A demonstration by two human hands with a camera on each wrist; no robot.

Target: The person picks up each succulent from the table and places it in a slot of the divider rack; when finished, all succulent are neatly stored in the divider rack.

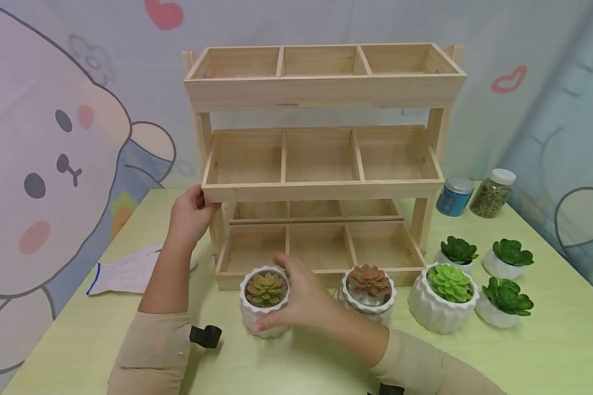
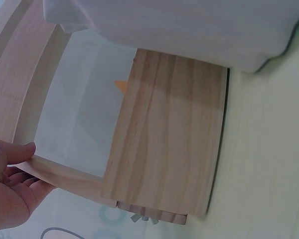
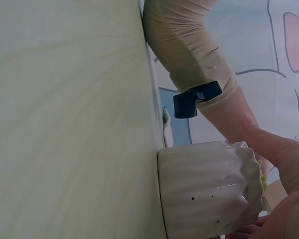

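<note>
Standing on a pale yellow-green table (image 1: 563, 334), a three-tier wooden rack (image 1: 321, 192) faces the person, its trays split into compartments. A white cloth with a blue edge (image 1: 123, 274) lies to its left. The left hand (image 1: 190, 216) grips the rack's left upright beside the middle tier's lower corner, thumb and fingers on opposite sides. The right hand (image 1: 301, 302) is curved round a yellow-green succulent in a ridged white pot (image 1: 265, 296), just in front of the rack's lower left (the right wrist view shows its base on the tabletop). Rightward stand a bright green succulent in a white pot (image 1: 443, 302) and, between the two, a reddish succulent in a white pot (image 1: 369, 285). Smaller still are three dark green potted succulents (image 1: 504, 310) at far right, then a clear jar (image 1: 491, 196) and a blue jar (image 1: 453, 198) behind them.
</note>
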